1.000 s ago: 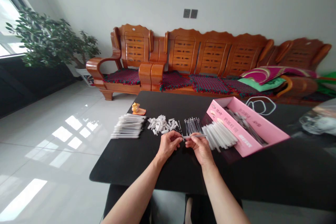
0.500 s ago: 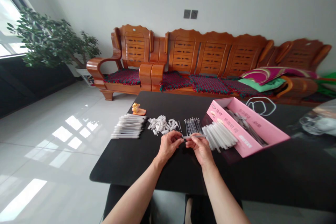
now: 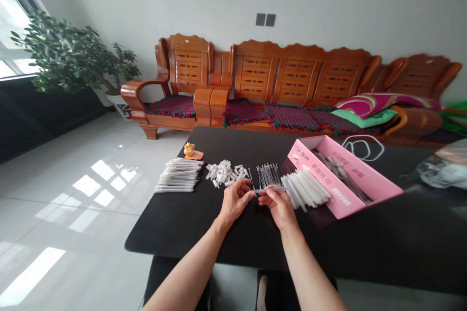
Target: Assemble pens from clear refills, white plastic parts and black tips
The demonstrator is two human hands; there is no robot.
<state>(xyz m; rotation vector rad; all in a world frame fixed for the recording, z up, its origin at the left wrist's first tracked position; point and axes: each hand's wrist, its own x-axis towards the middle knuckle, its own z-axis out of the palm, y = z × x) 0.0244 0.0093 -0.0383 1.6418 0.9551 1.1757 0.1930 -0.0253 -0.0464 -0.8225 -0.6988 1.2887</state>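
Note:
Between the fingers of my right hand is a thin pen barrel, held level with its left end toward my other hand. My left hand is closed in a pinch right at that end; what its fingertips grip is too small to make out. Just beyond my hands lie a heap of small white pen caps, a row of dark pen refills and a stack of translucent white barrels. Farther left, pens with black tips are piled side by side.
An open pink box on the right of the black table holds dark, thin pieces. A small yellow figurine stands at the back left. Behind the box lies a white looped cord. A wooden sofa runs behind the table.
My left fingertips have shifted very slightly at the barrel's end. My right hand keeps its hold, and the piles look the same.

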